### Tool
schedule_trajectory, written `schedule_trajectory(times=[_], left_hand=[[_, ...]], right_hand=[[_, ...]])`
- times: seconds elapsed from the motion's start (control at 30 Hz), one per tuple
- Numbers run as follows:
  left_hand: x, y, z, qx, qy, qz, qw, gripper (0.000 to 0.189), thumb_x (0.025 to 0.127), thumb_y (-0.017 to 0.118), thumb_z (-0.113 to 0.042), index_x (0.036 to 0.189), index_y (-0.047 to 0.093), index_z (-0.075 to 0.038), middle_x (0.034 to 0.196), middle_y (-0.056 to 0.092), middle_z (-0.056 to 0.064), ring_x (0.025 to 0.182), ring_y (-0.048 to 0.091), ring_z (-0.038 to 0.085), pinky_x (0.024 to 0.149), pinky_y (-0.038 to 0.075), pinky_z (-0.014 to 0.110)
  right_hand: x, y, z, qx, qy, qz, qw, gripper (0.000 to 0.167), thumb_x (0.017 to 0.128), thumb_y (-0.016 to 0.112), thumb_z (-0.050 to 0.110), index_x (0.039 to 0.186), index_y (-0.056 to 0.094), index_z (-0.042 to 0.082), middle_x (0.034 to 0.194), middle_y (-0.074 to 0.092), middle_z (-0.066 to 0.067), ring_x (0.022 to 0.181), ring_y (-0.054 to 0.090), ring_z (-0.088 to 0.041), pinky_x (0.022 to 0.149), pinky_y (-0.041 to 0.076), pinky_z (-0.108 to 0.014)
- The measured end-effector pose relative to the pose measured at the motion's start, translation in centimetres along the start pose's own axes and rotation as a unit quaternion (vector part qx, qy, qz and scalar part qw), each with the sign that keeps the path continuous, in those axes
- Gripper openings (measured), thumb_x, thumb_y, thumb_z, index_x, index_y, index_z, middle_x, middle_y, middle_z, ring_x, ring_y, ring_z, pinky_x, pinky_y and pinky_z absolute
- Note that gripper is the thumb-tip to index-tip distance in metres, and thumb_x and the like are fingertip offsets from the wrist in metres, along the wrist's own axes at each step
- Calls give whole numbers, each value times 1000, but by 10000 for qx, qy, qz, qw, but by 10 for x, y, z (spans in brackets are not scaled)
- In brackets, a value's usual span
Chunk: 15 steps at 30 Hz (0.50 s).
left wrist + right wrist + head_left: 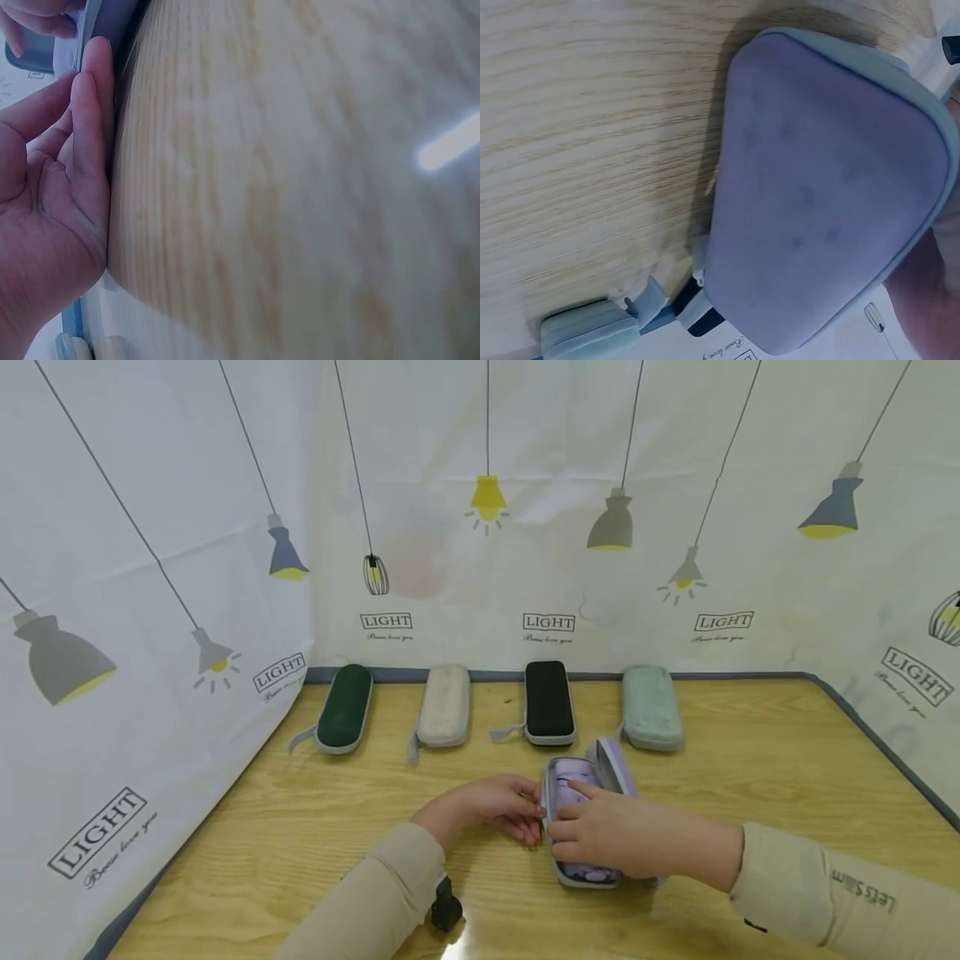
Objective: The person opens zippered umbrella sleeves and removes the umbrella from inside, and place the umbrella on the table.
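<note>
A lilac zip case [551, 860] with grey edging lies unzipped on the table, its lid [617, 766] raised on the right. Inside is a lilac folded bundle [576, 768], possibly a compact umbrella; my right hand covers much of it. My right hand [611, 831] reaches over the case from the right, fingers spread on the bundle. At the left wall, my left hand [498, 806] touches the case with its fingertips. The left wrist view shows these fingers [88, 127] nearly straight along the outer side. In the right wrist view the lid's outside [825, 195] hides most of the right hand.
Behind stand four-sided closed cases in a row: dark green [344, 706], cream [444, 703], black [549, 700] and mint [652, 706]. A printed lamp-pattern sheet [450, 552] walls the wooden table [300, 843]. A small black object [446, 906] is by the left sleeve.
</note>
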<state>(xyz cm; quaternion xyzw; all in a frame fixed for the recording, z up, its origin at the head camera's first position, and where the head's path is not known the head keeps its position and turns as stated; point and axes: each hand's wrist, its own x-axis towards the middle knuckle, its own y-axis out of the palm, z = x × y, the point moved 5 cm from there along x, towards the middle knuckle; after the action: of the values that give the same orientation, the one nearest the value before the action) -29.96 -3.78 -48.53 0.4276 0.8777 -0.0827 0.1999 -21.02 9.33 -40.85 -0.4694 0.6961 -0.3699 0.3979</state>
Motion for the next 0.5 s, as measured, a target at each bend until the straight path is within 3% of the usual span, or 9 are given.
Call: schedule_trajectory(times=[0.27,0.5], left_hand=[[0,1,-2,41,-40,40,10000,10,100,49,-3,91,54,-5,74,66,9,62,65,13,57,52,22],[0,1,-1,67,-37,89,9999,10,101,49,-4,94,56,-4,75,66,9,63,65,13,57,52,22]], right_hand=[[-8,1,-2,-176,-331,-413,9984,63,73,87,34,126,55,24,124,55,8,110,53,-15,99,42,-36],[-16,-1,-5,212,-274,-789,9963,69,72,86,38,130,54,19,130,56,5,116,52,-17,102,40,-38]])
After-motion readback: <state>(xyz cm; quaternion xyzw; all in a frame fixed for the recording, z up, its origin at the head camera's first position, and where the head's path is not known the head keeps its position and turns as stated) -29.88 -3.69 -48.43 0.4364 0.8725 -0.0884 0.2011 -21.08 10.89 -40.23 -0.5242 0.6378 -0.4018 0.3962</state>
